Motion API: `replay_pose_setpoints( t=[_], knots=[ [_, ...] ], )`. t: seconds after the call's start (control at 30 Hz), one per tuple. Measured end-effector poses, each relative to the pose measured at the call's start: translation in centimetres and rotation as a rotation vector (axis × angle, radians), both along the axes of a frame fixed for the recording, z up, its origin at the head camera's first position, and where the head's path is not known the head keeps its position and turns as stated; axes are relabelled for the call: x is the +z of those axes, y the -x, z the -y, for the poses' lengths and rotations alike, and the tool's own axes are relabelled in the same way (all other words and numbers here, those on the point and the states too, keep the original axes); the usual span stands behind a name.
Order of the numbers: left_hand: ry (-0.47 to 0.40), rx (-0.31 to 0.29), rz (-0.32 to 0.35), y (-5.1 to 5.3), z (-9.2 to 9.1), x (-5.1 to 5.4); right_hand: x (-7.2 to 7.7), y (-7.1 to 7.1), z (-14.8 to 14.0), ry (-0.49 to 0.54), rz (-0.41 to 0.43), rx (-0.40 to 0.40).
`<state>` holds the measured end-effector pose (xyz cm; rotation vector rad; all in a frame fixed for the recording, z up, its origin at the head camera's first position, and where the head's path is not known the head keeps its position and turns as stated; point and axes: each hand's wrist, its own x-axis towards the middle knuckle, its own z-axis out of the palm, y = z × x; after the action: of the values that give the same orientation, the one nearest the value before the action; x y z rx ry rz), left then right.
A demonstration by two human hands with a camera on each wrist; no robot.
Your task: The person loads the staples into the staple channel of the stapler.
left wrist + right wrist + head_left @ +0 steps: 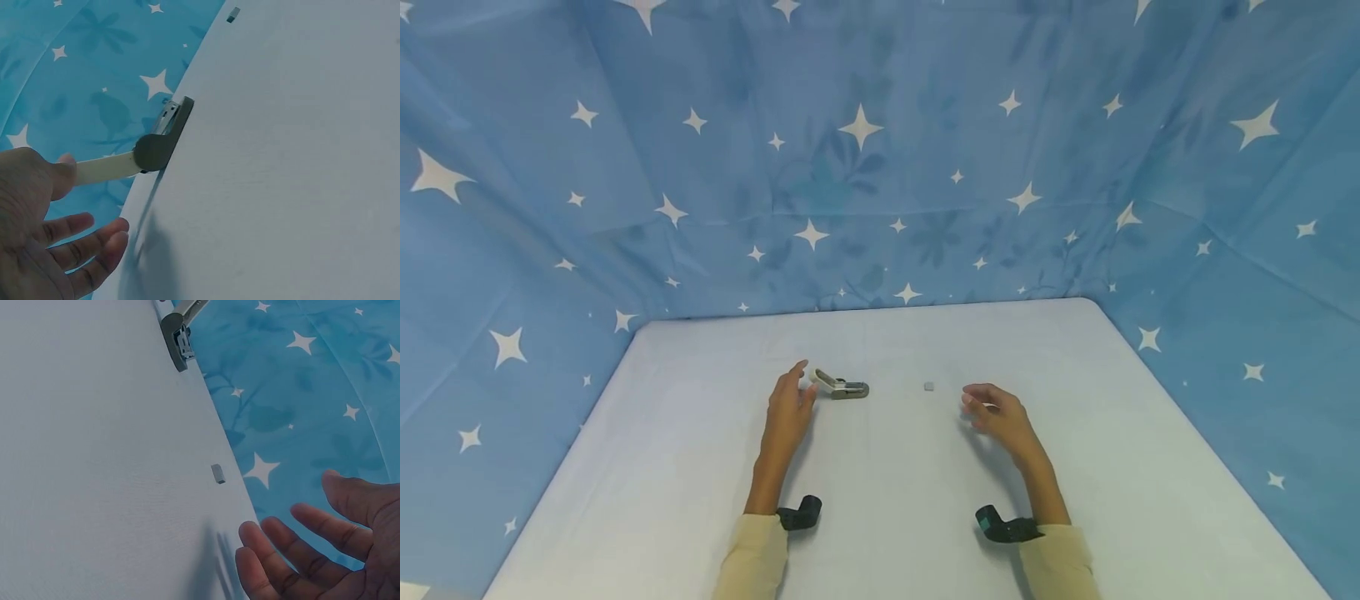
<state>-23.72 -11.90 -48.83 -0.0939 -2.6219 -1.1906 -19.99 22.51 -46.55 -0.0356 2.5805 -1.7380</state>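
Observation:
An unfolded stapler with a beige upper arm and grey base lies on the white table. My left hand is just left of it, fingers loosely extended; in the left wrist view the thumb overlaps the end of the stapler, and whether they touch I cannot tell. A small grey block, looking like a staple strip, lies right of the stapler. My right hand hovers to the block's right, empty, fingers loosely bent; the right wrist view shows a gap between that hand and the block.
The white table extends around both hands. Behind it and along its sides hangs a blue cloth with white stars. A dark wrist device is on the left wrist, another on the right.

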Motion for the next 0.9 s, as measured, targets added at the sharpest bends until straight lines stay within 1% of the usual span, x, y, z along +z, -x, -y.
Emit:
replay_pose_setpoints(
  t=[0.13, 0.23, 0.33, 0.47, 0.57, 0.67, 0.83, 0.9],
  knots=[
    [-0.033, -0.005, -0.027, 0.3, -0.4, -0.5, 0.0, 0.1, 0.3, 0.011, 0.037, -0.009],
    [-0.061, -0.011, -0.058, 0.5, -0.8, -0.5, -0.1, 0.2, 0.4, 0.001, 0.049, -0.015],
    [-0.103, -0.019, -0.06, 0.6, -1.2, -0.5, -0.3, 0.3, 0.3, -0.004, 0.057, -0.016],
    [-0.163, -0.016, -0.024, 0.7, -1.6, -0.4, -0.5, 0.3, 0.1, 0.01, 0.07, -0.021],
    [-0.184, -0.003, -0.003, 0.7, -1.7, -0.4, -0.8, 0.2, 0.3, 0.028, 0.087, -0.033],
    [-0.189, 0.007, 0.003, 0.7, -1.8, -0.7, -1.1, 0.2, 0.4, 0.033, 0.102, -0.038],
    [-0.225, 0.027, 0.002, 0.9, -1.9, -0.8, -1.3, 0.2, 0.5, 0.014, 0.079, -0.022],
    [-0.242, 0.035, -0.007, 1.1, -1.9, -0.7, -1.3, 0.2, 0.5, 0.013, 0.072, -0.019]
  ],
)
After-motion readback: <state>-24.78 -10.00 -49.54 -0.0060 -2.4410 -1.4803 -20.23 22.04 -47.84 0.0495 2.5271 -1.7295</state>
